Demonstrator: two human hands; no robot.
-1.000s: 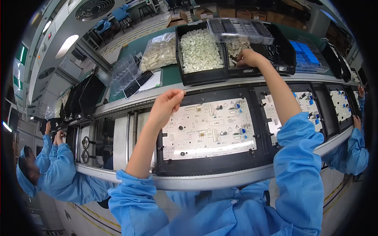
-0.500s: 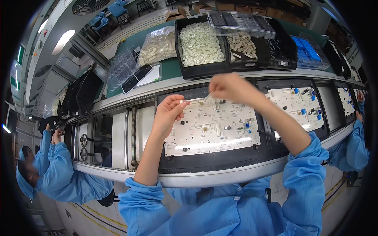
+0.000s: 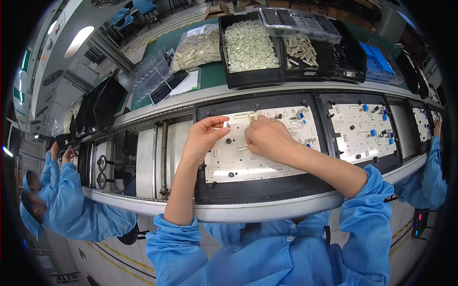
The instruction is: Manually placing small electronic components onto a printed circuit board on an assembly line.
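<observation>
A white circuit board (image 3: 229,165) lies in a black carrier frame (image 3: 257,193) in front of me, with several small parts standing on it. Over the board's left part, my left hand (image 3: 202,139) pinches a small white block (image 3: 226,125) between thumb and fingertips. My right hand (image 3: 268,137) is closed and turned down onto the middle of the board. Its fingertips hide whatever they hold there. A long pale component (image 3: 246,115) lies along the board's far side, just beyond the right hand.
Behind the line stand black bins, one with white blocks (image 3: 250,46), one with beige parts (image 3: 300,51). A clear tray (image 3: 300,25) rests across them. Left of them lies a bag of beige parts (image 3: 198,47). A second board (image 3: 358,131) is at right. Co-workers sit at both sides.
My right hand has come nearer and down, from above the board's far edge to its middle. The left hand still pinches the small white block. The whole view has shifted slightly.
</observation>
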